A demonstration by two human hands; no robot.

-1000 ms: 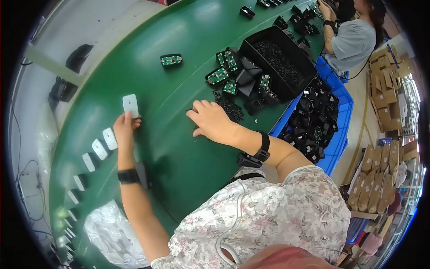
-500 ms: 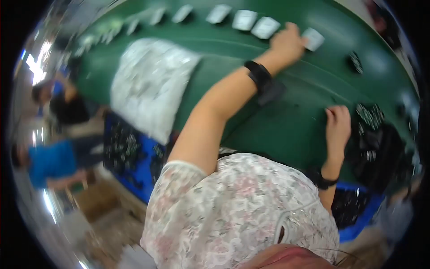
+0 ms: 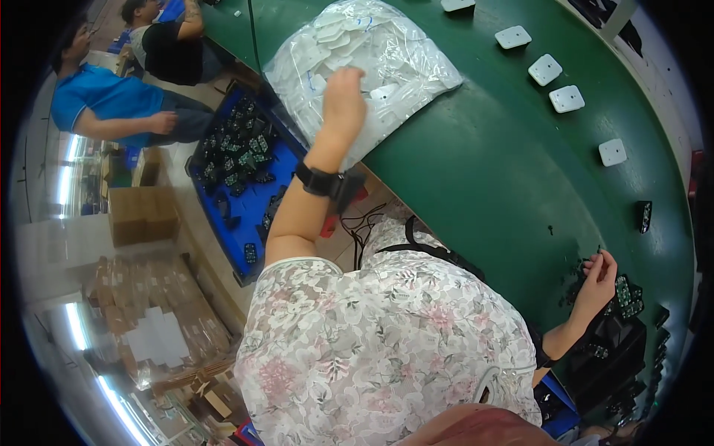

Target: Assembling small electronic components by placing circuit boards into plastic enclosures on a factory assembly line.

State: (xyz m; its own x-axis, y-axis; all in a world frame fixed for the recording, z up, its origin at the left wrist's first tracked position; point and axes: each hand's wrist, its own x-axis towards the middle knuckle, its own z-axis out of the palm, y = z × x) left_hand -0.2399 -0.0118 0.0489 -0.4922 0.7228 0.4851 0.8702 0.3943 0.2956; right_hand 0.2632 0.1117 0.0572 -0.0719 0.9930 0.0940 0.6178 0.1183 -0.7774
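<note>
Over the clear plastic bag [image 3: 416,63] full of flat white plastic pieces is my left hand [image 3: 344,108]. Its fingers point down and are mostly hidden behind the hand, so I cannot see whether they hold a piece. At the right side of the green table my right hand [image 3: 601,276] pinches a tiny dark part between thumb and finger. Small loose black parts [image 3: 571,282] lie beside that hand. Just to its right sits a pile of black pieces with green circuit boards [image 3: 629,296].
White plates [image 3: 567,99] with small holes stand in a spaced row along the green table [image 3: 476,171]. A black piece [image 3: 644,216] stands beyond them. Left, a blue bin [image 3: 279,163] holds many black parts. Two people [image 3: 111,104] are at the far left, near cardboard boxes [image 3: 145,215].
My left hand has left the row of white plates and moved left to the bag. The view has turned, showing more of the left side. My right hand stays at the table's right side.
</note>
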